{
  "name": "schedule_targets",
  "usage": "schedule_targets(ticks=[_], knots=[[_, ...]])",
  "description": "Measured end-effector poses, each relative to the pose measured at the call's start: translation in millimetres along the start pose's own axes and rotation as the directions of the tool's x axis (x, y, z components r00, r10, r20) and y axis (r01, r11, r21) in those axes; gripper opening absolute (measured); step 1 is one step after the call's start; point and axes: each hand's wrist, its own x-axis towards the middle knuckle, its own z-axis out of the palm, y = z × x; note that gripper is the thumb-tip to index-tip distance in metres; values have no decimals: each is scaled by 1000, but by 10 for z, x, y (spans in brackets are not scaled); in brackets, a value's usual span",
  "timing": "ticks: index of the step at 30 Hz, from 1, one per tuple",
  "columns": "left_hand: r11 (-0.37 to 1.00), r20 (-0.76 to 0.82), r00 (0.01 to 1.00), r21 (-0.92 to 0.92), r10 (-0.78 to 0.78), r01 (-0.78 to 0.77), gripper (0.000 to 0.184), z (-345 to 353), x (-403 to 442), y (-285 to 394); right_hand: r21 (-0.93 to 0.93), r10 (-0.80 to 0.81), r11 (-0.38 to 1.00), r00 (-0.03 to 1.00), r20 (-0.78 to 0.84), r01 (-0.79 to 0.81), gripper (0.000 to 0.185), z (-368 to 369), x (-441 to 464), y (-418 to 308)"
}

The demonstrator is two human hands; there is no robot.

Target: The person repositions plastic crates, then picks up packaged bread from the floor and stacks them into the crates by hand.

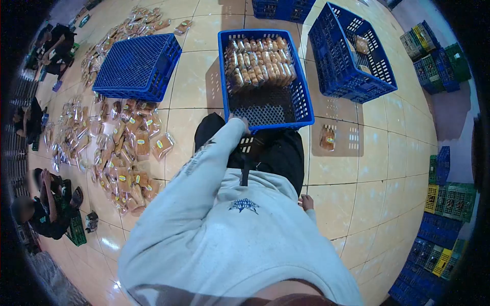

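A blue plastic crate (309, 104) is right in front of me, with rows of bagged bread rolls (263, 61) packed in its far part. Bare mesh floor shows in its near part. My left hand (239, 121) grips the near rim of this crate toward its left corner; the fingers are partly hidden. Low at my right side, beside my leg, hangs my right hand (307, 202), fingers loosely stretched and holding nothing visible. A single bagged bread (327, 137) lies on the tiles to the right of the crate.
Many bagged breads (122, 148) spread over the floor at left, around an upside-down blue crate (135, 66). Another blue crate (352, 56) with a few bags stands at right. Stacked crates (449, 204) line the right wall. Several people (51, 204) sit along the left.
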Motion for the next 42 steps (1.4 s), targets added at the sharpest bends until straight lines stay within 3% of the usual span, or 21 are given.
schedule_targets(ticks=[1,2,4,6,8,9,11,12,13,14,16,19,20,22,28,29,32,33,36,39,42], knots=[[1000,-317,948,-30,-3,-7,63,166,17,-8,-27,-6,1000,1000,5,6,31,20,27,-14],[950,-336,941,-277,42,-142,55,195,140,-97,-53,-23,998,1000,13,23,30,74,89,-140],[633,-406,909,-679,97,-371,42,157,296,-353,-52,-110,993,994,-27,109,27,140,318,-464],[647,-715,675,-605,-184,-464,38,129,200,-547,-25,-316,949,949,-7,316,31,229,769,-853],[612,-819,344,-572,-459,-545,34,303,445,-735,-443,-653,693,755,-52,569,37,298,869,-1743],[492,-682,387,-723,-621,-486,39,211,275,-734,-443,-739,637,663,-117,631,41,402,911,-2213],[541,-557,150,-830,-817,-134,43,356,566,-591,-550,-878,458,453,-155,699,49,661,764,-3167],[481,-471,266,-876,-841,-30,46,332,579,-621,-642,-933,334,341,-118,691,53,823,685,-3570],[435,-374,377,-896,-848,89,48,303,588,-652,-647,-903,377,417,-99,663,57,1017,870,-3823],[377,-169,693,-913,-701,159,52,106,352,-648,-656,-866,418,494,-79,628,61,1168,1073,-4061],[355,-162,734,-928,-659,114,48,-140,150,-611,-669,-834,433,550,-43,604,66,1407,1384,-4391],[342,-252,666,-940,-702,4,47,-152,543,-718,-679,-872,353,490,11,644,68,1554,1690,-4752],[448,-370,519,-893,-771,28,43,-148,764,-784,-695,-883,319,468,30,645,68,1612,1838,-4888],[327,-299,565,-943,-769,-53,41,-519,883,-968,-654,-893,283,442,86,701,66,1878,1866,-5428],[281,-238,392,-958,-889,56,37,-1044,1617,-1733,-655,-848,24,363,387,755,57,2652,1943,-6991],[312,-304,304,-950,-903,-23,37,-924,1827,-1879,-614,-842,-41,303,446,788,54,2731,2028,-7154],[273,-210,338,-950,-917,151,35,-1577,1681,-2182,-741,-695,113,586,417,662,46,3096,1713,-7619],[268,-210,344,-954,-915,132,37,-1628,1774,-2362,-682,-785,114,486,384,722,40,3227,1769,-7626],[272,-143,407,-920,-902,280,43,-1953,1939,-2797,-755,-763,132,552,337,643,47,3486,1800,-7688],[265,3,568,-883,-823,388,48,-2526,2007,-3284,-865,-692,170,683,236,471,47,3771,1688,-7880],[324,-42,599,-870,-800,371,49,-2920,2296,-3715,-831,-916,-33,316,246,555,50,4116,1872,-8195]])
